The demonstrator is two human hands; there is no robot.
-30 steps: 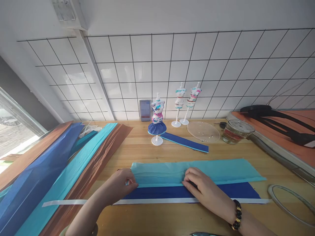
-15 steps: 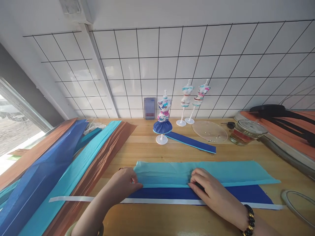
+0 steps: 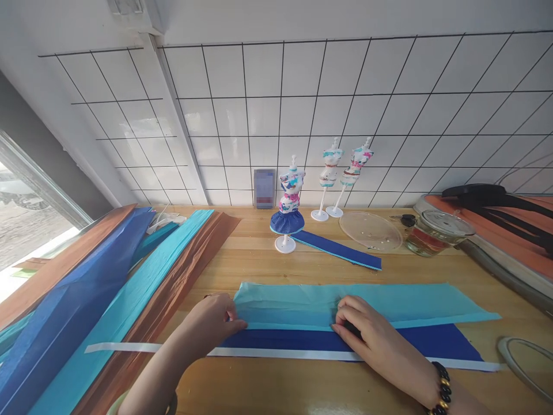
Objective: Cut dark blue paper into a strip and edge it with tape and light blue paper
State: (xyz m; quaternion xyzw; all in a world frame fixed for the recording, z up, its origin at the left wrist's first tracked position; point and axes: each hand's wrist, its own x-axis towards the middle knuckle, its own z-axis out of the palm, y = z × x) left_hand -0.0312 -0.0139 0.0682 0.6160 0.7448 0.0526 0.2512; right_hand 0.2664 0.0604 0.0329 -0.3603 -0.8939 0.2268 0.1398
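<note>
A strip of turquoise crepe paper (image 3: 294,305) lies over a dark blue paper strip (image 3: 436,341) on the table before me. Along the blue strip's near edge runs a long white tape strip (image 3: 311,354). My left hand (image 3: 218,317) pinches the turquoise paper's lower left corner between thumb and fingers. Farther right, my right hand (image 3: 363,325) is closed with thumb and fingers on the lower edge of the same paper. The white strip's left end crosses the rolls of paper at the left, under my left forearm.
Paper lengths in brown (image 3: 173,305), blue (image 3: 82,294) and turquoise (image 3: 125,300) fill the left side. Behind stand a small dress form (image 3: 291,196) in a blue skirt, two more forms (image 3: 332,167), a folded blue strip (image 3: 339,251), a clear disc (image 3: 370,231) and a glass container (image 3: 438,231).
My left hand has shifted very slightly left along the turquoise paper. My right hand keeps its place on the edge. The whole view has tilted a little.
</note>
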